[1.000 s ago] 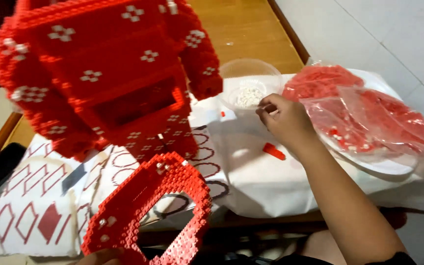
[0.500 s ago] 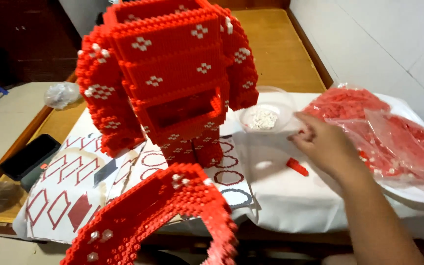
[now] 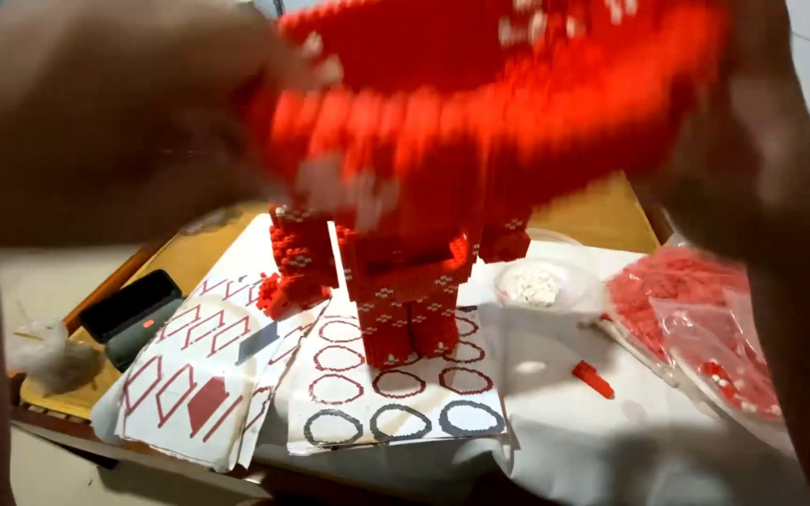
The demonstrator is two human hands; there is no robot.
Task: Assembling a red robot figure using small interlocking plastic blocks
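**Two hands clamp a red brick-built piece above the figure**

Two hands hold one thing between them: the left hand (image 3: 96, 122) and the right hand (image 3: 761, 159) each press a grip closed on an end of the curved red brick section (image 3: 499, 103), which is raised close to the camera and blurred. Its white-dotted studs face outward. Both forearms rise steeply from the bottom corners, palms turned inward, wrists lifted high.

Directly below the grip stands the red brick figure (image 3: 405, 290), upright on the pattern sheets (image 3: 386, 394) spread across the bench (image 3: 602, 211). Below the right hand lie a clear bowl of white bricks (image 3: 536, 286), a loose red piece (image 3: 592, 379) and plastic bags of red bricks (image 3: 696, 319). Under the left hand, at the bench's edge, rests a black phone (image 3: 133, 309).

The risk, as I judge it: the section is gripped only at its ends, so squeezing or twisting could snap its span apart. A slip would drop it onto the figure, toppling that or scattering bricks.
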